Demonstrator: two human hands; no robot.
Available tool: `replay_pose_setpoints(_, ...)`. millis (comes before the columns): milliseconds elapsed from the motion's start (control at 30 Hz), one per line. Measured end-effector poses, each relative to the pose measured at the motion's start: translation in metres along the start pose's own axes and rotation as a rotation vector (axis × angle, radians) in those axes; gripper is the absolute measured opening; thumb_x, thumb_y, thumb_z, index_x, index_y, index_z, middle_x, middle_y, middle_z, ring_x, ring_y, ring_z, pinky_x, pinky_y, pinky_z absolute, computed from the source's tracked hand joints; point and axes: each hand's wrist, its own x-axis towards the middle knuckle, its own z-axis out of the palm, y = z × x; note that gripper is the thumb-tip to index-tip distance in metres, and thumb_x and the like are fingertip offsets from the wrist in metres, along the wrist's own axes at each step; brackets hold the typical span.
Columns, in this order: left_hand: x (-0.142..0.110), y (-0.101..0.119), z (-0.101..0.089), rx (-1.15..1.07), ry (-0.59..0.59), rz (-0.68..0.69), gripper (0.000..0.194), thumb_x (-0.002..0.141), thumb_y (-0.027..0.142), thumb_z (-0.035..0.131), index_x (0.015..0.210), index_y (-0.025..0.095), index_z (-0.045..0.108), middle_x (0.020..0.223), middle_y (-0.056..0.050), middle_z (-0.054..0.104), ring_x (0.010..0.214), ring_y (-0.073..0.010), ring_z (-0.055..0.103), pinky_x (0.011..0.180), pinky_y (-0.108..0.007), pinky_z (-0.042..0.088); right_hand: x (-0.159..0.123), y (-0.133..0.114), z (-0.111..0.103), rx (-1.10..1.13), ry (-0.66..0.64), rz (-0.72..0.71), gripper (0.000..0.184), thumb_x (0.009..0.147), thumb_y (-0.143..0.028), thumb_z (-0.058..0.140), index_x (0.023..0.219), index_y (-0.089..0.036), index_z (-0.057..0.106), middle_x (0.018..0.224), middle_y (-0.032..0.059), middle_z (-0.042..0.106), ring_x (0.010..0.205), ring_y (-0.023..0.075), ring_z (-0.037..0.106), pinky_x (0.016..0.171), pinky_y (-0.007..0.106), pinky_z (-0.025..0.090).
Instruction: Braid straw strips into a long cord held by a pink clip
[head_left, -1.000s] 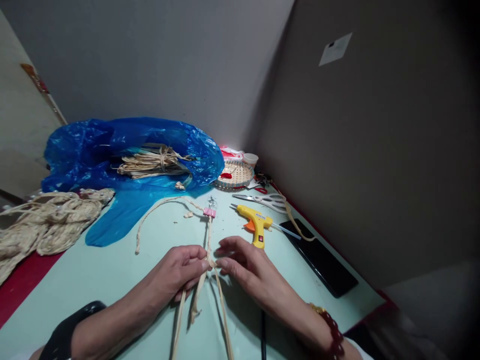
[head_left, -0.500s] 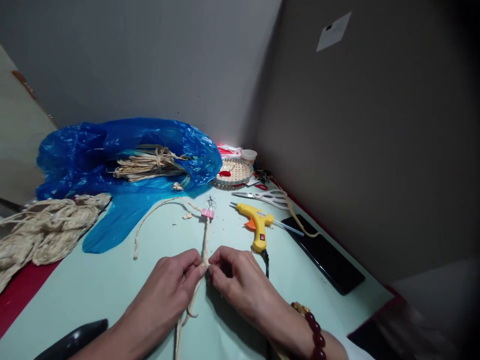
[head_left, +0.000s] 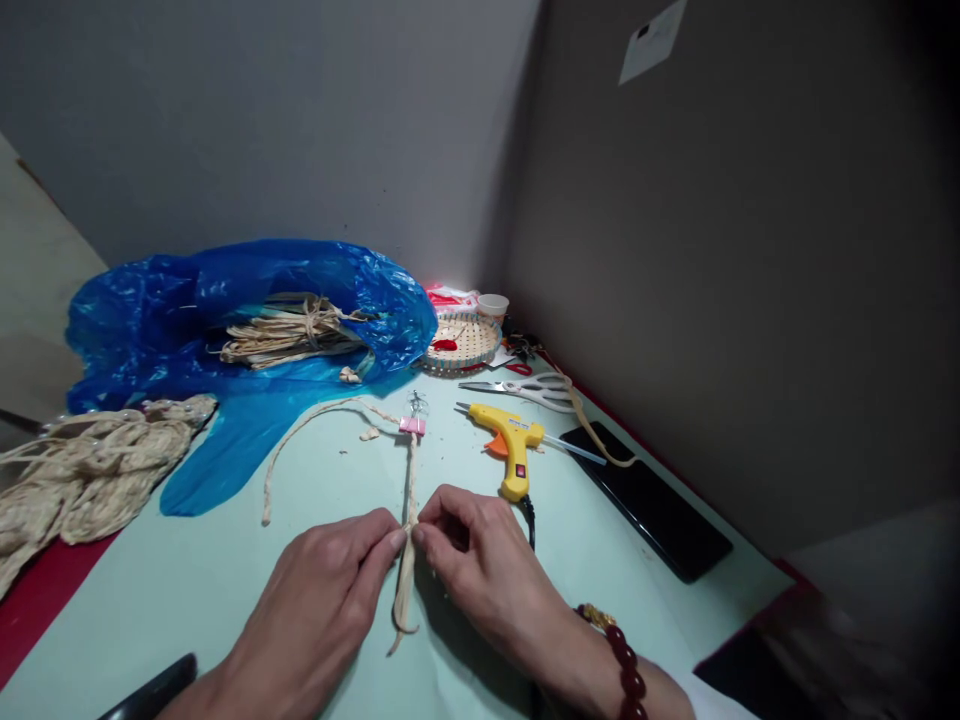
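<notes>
A pale cord [head_left: 412, 475] of plaited or twisted dried fibre runs toward me from a pink binder clip [head_left: 412, 426]. My left hand [head_left: 322, 590] pinches the cord's near part between thumb and forefinger. Right opposite, my right hand [head_left: 487, 560] has thumb and fingertips closed on the same spot. Below the fingertips hang loose fibre strips [head_left: 404, 590] with a curled lower end. Beyond the clip, the cord's other end curves left over the table. Dark red beads [head_left: 628, 670] circle my right wrist.
To the right lie a yellow glue gun [head_left: 516, 445], white-handled scissors [head_left: 551, 392] and a black phone-like slab [head_left: 664, 520]. A blue plastic bag [head_left: 150, 310] holds a fibre bundle [head_left: 285, 335]. Coiled fibre pieces [head_left: 127, 460] sit left, a round woven tray [head_left: 480, 345] behind.
The strips below my fingers now hang together straight down, where before they trailed to the lower left. My left hand has turned slightly, and the view has shifted a little.
</notes>
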Motion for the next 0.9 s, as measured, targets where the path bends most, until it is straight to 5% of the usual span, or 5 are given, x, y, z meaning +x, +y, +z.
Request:
replay_pose_setpoints(200, -0.003, 0.001, 0.015, 0.107, 0.109, 0.083, 0.030, 0.093, 0.030, 0.031, 0.066, 0.024, 0.043, 0.061, 0.002, 0.059, 0.056, -0.0160, 0.056, 0.057, -0.028, 0.038, -0.006, -0.001, 0.006, -0.136, 0.071, -0.134, 0.015, 0.084, -0.012, 0.052, 0.069, -0.017, 0.056, 0.064, -0.0018, 0.056, 0.056, 0.0089, 0.043, 0.055, 0.021, 0.030)
replay_pose_setpoints(367, -0.007, -0.007, 0.028, 0.295, 0.245, 0.294, 0.025, 0.093, 0.020, 0.034, 0.071, 0.023, 0.047, 0.059, 0.001, 0.060, 0.049, -0.0167, 0.061, 0.048, -0.028, 0.042, -0.004, -0.003, 0.004, -0.080, 0.030, -0.058, 0.017, 0.082, -0.011, 0.053, 0.071, -0.016, 0.066, 0.060, -0.0008, 0.060, 0.053, 0.0089, 0.044, 0.054, 0.020, 0.032)
replay_pose_setpoints(733, -0.015, -0.002, 0.041, 0.819, 0.381, 0.543, 0.038, 0.075, -0.008, 0.033, 0.084, 0.015, 0.062, 0.060, -0.002, 0.060, 0.048, -0.0183, 0.060, 0.044, -0.029, 0.043, 0.004, 0.004, 0.003, 0.549, -0.099, 0.152, 0.014, 0.079, -0.017, 0.057, 0.071, -0.012, 0.068, 0.059, -0.0012, 0.056, 0.057, 0.0097, 0.047, 0.056, 0.020, 0.038)
replay_pose_setpoints(900, -0.023, 0.002, 0.041, 0.917, 0.426, 0.622, 0.029, 0.083, 0.008, 0.043, 0.097, 0.008, 0.068, 0.065, -0.011, 0.066, 0.052, -0.0217, 0.060, 0.047, -0.031, 0.044, 0.005, 0.000, 0.000, 0.638, -0.110, 0.246, 0.011, 0.074, -0.022, 0.065, 0.070, -0.012, 0.063, 0.061, -0.0023, 0.053, 0.057, 0.0086, 0.044, 0.055, 0.020, 0.033)
